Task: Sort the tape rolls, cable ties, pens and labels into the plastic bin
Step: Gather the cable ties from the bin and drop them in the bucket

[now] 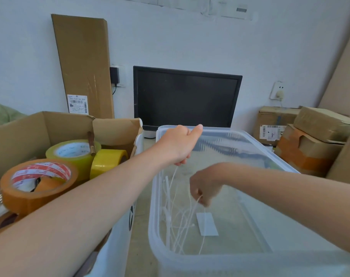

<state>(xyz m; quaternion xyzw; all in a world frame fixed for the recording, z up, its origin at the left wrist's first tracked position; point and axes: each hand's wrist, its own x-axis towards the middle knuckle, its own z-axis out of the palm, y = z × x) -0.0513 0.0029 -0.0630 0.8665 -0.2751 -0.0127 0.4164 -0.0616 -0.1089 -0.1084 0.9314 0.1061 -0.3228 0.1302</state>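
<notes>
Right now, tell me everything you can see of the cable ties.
The cable ties are thin, white, flexible plastic strips in a loose, tangled bunch. They hang inside the clear bin, near its left wall, lower ends reaching its floor. The left hand grips some upper ends; the right hand pinches others lower down. One crosses the white label on the floor. Count unclear.

We seem to be in a packing or storage office. Taped cartons [302, 140] with shipping labels stack beside a dark monitor [187, 98]. An open cardboard box [40, 126] holds packing tape rolls [38, 182].
</notes>
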